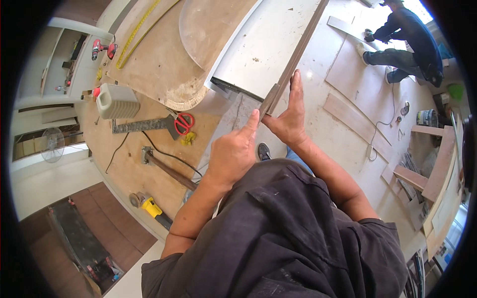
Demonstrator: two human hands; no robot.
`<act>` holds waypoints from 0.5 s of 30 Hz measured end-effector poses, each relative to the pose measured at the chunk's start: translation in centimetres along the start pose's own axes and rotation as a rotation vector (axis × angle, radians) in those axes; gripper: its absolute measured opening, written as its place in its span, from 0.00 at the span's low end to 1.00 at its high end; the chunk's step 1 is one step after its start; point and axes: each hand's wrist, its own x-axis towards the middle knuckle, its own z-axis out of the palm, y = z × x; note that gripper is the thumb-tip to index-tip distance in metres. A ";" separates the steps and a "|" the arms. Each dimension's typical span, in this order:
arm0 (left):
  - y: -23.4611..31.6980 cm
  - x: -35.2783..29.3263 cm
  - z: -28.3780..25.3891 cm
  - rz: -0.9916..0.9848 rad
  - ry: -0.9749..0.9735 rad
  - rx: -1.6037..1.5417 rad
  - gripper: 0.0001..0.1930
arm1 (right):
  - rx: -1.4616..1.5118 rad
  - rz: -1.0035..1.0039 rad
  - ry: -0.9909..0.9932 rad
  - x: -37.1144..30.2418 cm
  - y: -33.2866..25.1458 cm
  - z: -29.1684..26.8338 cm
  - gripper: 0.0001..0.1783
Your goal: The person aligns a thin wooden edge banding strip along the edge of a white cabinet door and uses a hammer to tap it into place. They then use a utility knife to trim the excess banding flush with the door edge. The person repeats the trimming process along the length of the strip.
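Observation:
A white panel (263, 47) lies in front of me, with a long brown edging strip (304, 42) along its right side. My left hand (231, 156) is closed at the strip's near end, one finger stretched along it and the others curled out of sight. On the strip's right side, my right hand (290, 119) is open, its fingers straight and close together and its thumb near the strip's end. To the left, red-handled scissors (184, 124) lie on the wooden bench (114, 166) beside a dark-stained strip (144, 126) and a yellow scrap (189, 139).
On the bench are a hammer (169, 168), yellow angle grinder (153, 207), whitish jerrycan (118, 101), red drill (102, 49) and yellow tape measure (136, 35). A dark cable crosses it. At far right, another person (410, 37) bends over boards (357, 64) on the floor.

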 end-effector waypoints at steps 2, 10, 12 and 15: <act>0.3 -0.2 -0.4 -0.022 -0.017 -0.012 0.27 | -0.012 0.013 -0.016 0.0 -0.1 -0.4 0.75; -0.1 0.3 -0.1 -0.083 0.084 -0.042 0.26 | 0.059 -0.241 0.065 -1.3 -0.3 -1.8 0.60; -0.2 0.5 -1.0 -0.209 0.089 -0.050 0.25 | -0.122 -0.361 -0.054 -1.3 -1.3 -2.9 0.44; -1.4 -0.2 -1.2 -0.249 0.130 -0.154 0.26 | -0.274 -0.539 -0.165 -0.5 -1.0 -4.0 0.26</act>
